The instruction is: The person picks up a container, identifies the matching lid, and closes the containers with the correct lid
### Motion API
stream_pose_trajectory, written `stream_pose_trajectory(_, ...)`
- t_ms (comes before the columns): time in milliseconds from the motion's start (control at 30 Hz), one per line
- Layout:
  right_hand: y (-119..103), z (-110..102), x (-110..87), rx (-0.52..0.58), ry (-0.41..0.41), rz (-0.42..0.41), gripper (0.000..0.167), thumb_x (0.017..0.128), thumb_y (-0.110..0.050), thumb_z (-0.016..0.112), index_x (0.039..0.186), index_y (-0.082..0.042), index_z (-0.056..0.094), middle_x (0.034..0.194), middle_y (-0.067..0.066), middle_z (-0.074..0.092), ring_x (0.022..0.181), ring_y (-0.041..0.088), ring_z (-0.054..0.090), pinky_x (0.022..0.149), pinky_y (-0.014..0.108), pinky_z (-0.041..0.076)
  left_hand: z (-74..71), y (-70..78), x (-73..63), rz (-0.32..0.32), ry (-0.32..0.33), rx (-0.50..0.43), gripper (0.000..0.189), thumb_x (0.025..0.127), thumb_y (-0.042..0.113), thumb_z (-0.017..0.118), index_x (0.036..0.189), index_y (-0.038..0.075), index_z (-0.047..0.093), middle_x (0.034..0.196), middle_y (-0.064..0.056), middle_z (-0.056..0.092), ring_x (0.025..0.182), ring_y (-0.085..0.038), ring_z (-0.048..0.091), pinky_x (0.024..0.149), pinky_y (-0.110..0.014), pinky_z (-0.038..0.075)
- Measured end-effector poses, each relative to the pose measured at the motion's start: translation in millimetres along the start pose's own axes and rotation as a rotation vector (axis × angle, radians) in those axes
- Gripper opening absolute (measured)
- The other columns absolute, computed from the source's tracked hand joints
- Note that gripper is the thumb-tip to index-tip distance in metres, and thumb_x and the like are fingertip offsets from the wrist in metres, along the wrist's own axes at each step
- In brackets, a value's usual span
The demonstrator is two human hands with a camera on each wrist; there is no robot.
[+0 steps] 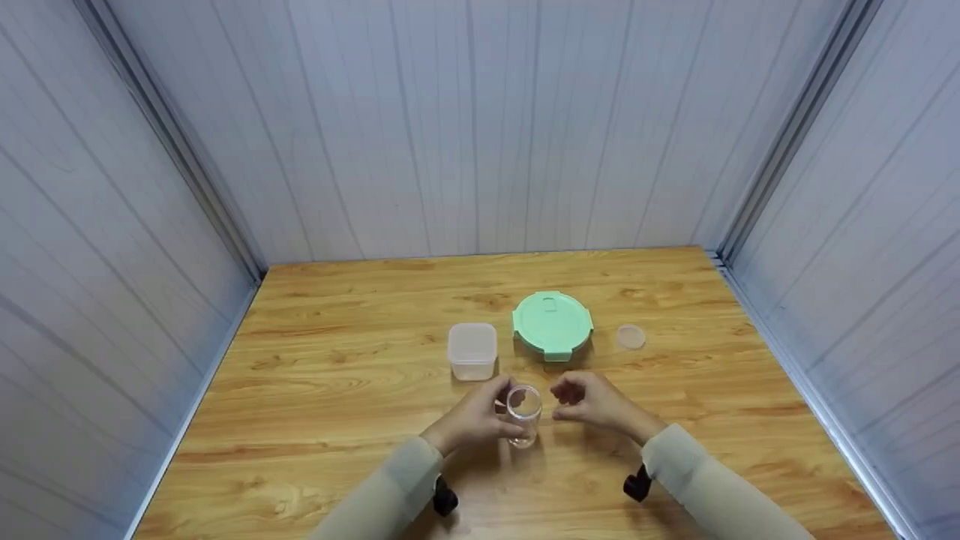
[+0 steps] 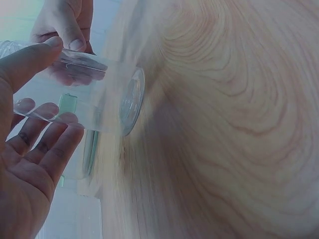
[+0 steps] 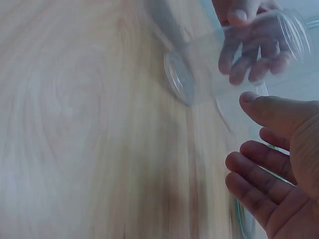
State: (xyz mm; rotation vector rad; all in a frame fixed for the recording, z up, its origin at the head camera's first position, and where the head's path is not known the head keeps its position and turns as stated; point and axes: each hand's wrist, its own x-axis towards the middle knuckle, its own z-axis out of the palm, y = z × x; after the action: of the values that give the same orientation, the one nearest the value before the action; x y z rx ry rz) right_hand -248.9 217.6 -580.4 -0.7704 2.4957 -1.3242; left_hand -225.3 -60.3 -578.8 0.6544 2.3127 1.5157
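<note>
Near the front of the table, my left hand holds a clear jar upright, thumb on one side and fingers on the other. The jar's open, threaded mouth faces up. In the left wrist view the transparent jar shows its base close to the wood; whether it touches is hard to tell. Just right of the jar is my right hand, apart from it. Its fingers are loosely bent and hold nothing, as the right wrist view shows of the same hand.
Behind the jar stands a translucent square container. A round container with a mint-green clip lid is to its right. Farther right, a small clear round lid lies on the wooden table. Pale panel walls enclose the back and sides.
</note>
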Motion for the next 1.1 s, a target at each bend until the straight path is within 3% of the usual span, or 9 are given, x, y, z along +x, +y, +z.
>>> stream_pose_trajectory(133,2,-14,0.5,-0.05,0.056,0.017,0.034,0.091,-0.009,0.087,0.116,0.007,0.071,0.11,0.026,0.073,0.093,0.022,0.068,0.083,0.028,0.059,-3.2,0.3,-0.8,-0.005,-0.001,-0.006,0.062,0.078,0.008,0.096,0.129,0.002,0.062,0.121,-0.006,0.07,0.112,-0.021,0.066,0.098,-0.035,0.06)
stream_pose_trajectory(300,7,-31,1.8,-0.088,0.146,0.04,0.032,0.093,-0.009,0.085,0.118,0.007,0.071,0.111,0.027,0.072,0.092,0.022,0.065,0.08,0.025,0.054,-7.3,0.5,-1.1,0.002,0.007,0.001,0.06,0.079,0.01,0.097,0.127,0.002,0.062,0.119,-0.004,0.068,0.108,-0.017,0.064,0.096,-0.033,0.059)
stream_pose_trajectory(600,25,-61,-1.1,-0.178,0.33,0.041,0.035,0.092,-0.003,0.085,0.122,0.008,0.07,0.119,0.031,0.069,0.106,0.05,0.065,0.091,0.061,0.058,-9.2,0.6,-1.1,0.012,0.003,0.012,0.059,0.078,0.009,0.097,0.125,0.005,0.063,0.121,-0.009,0.069,0.107,-0.017,0.064,0.094,-0.032,0.06)
stream_pose_trajectory(767,39,-76,-4.8,-0.233,0.394,0.067,0.041,0.093,-0.003,0.084,0.13,0.005,0.067,0.126,0.032,0.068,0.112,0.05,0.066,0.096,0.065,0.057,-6.5,0.5,0.5,0.011,0.008,0.02,0.058,0.077,0.01,0.097,0.125,0.007,0.063,0.12,-0.006,0.069,0.108,-0.017,0.065,0.096,-0.034,0.059)
stream_pose_trajectory(900,49,-84,-7.7,-0.245,0.428,0.119,0.051,0.093,-0.004,0.084,0.139,0.008,0.065,0.133,0.033,0.067,0.118,0.05,0.064,0.1,0.065,0.054,-3.7,-0.2,1.8,0.013,0.007,0.01,0.06,0.077,0.008,0.097,0.126,0.001,0.062,0.119,-0.007,0.069,0.109,-0.018,0.065,0.096,-0.033,0.06)
stream_pose_trajectory(1100,60,-93,-9.8,-0.262,0.427,0.179,0.057,0.095,-0.01,0.083,0.143,0.011,0.061,0.142,0.035,0.063,0.126,0.053,0.06,0.105,0.066,0.052,-0.2,-2.2,3.6,0.027,0.006,0.011,0.06,0.077,0.003,0.096,0.126,-0.004,0.061,0.119,-0.012,0.069,0.109,-0.021,0.064,0.095,-0.03,0.06)
